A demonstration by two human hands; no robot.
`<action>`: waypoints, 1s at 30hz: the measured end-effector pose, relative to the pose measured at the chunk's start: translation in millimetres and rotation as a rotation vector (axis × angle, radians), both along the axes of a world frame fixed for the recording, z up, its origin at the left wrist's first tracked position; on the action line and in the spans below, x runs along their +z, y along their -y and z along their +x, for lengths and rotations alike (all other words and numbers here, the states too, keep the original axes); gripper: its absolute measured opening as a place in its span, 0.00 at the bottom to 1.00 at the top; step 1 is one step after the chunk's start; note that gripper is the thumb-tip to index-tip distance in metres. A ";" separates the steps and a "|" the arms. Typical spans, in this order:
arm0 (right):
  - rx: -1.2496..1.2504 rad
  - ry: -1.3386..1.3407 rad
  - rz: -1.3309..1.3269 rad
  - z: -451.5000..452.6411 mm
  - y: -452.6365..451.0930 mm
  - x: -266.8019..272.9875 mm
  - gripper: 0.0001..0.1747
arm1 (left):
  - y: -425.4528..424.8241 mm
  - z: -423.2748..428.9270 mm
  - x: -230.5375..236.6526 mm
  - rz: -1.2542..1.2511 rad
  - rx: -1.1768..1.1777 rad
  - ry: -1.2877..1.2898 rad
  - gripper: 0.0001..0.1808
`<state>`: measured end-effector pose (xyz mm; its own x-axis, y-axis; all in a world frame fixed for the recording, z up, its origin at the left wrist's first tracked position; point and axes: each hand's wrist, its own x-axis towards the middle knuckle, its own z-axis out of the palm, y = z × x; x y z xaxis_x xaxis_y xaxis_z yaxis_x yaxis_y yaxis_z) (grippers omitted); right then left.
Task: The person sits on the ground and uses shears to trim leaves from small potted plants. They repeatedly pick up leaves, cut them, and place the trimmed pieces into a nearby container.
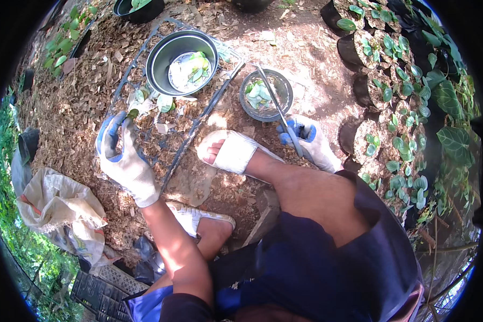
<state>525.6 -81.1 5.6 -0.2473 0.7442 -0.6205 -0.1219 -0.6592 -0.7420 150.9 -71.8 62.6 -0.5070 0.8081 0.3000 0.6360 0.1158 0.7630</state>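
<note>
My left hand (124,157), in a white and blue work glove, pinches a small green leaf (133,114) between thumb and fingers. In the same kind of glove, my right hand (310,139) holds a long, thin-bladed tool (274,98), perhaps a knife, whose blade crosses over a small round pot (243,105). Pale green leaves (259,95) lie inside that pot. Up and left of it, a larger black plastic pot (151,66) contains green leaves (198,67). Loose leaves (165,103) rest on the ground beside the larger pot, above and right of my left hand.
A dark tray or frame edge (191,135) runs between my hands. Potted seedlings in black bags (349,50) line the right side. A crumpled woven sack (60,201) lies at the left, above a black plastic crate (98,292). My sandalled foot (237,153) stands below the small pot.
</note>
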 end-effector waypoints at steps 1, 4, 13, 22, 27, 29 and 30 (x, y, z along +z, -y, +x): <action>0.046 -0.014 0.028 -3.1 -1.6 2.8 0.20 | -0.6 6.8 0.2 0.094 0.019 0.533 0.13; 0.274 0.091 0.142 -4.9 -11.0 14.4 0.22 | -11.3 26.4 1.6 0.077 -0.121 1.018 0.13; 0.382 0.358 0.551 2.5 -35.0 45.7 0.25 | -66.0 119.5 -9.0 0.015 -0.577 1.522 0.16; 0.239 0.356 0.495 21.3 -40.3 48.2 0.19 | -94.6 140.4 -8.7 -0.169 -0.693 1.294 0.15; 0.144 0.254 0.322 26.0 -36.6 35.4 0.17 | -99.7 158.9 -21.0 -0.162 -0.609 1.302 0.17; 0.062 0.133 0.260 25.7 -35.2 26.2 0.15 | -101.2 167.4 -30.5 -0.273 -0.531 1.395 0.16; 0.026 0.085 0.258 25.7 -34.3 21.1 0.14 | -103.9 171.6 -36.1 -0.308 -0.503 1.450 0.16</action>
<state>551.3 -46.8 26.7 -0.2240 0.8744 -0.4304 -0.0377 -0.4490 -0.8927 322.5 32.1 26.5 0.1243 0.9129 -0.3888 -0.5724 0.3860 0.7234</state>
